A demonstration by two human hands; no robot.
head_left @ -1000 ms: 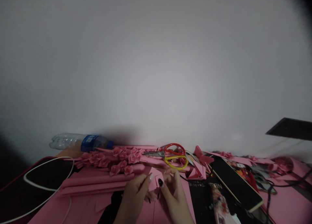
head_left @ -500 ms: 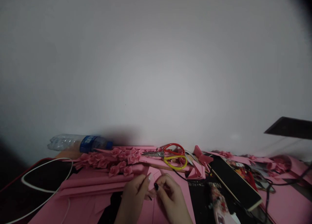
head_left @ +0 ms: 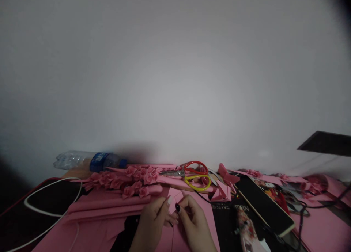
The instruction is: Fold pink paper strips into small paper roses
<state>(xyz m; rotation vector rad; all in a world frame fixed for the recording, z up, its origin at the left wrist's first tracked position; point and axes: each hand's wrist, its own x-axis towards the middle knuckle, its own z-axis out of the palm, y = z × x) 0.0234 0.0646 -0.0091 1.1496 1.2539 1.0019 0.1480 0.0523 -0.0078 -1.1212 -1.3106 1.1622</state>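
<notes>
A small folded piece of pink paper (head_left: 175,198) is pinched between my two hands, low in the middle of the view. My left hand (head_left: 155,219) grips its left side with thumb and fingers. On its right side, my right hand (head_left: 192,221) presses with a dark-nailed thumb. The lower part of the folded paper is hidden behind my fingers. Under both hands lies a larger pink sheet (head_left: 211,230). Beyond the hands are scissors (head_left: 197,183) with one red and one yellow handle loop, beside a heap of folded pink paper roses (head_left: 139,177).
A clear plastic bottle (head_left: 74,160) with a blue label lies against the wall at the back left. Rolled pink paper (head_left: 109,206) and a white cable (head_left: 52,213) are on the left. To the right rest a dark phone (head_left: 265,206) and more pink paper pieces (head_left: 227,175).
Both hands and the folded paper have shifted very slightly to the right, and the paper is turned a little. Nothing else has moved.
</notes>
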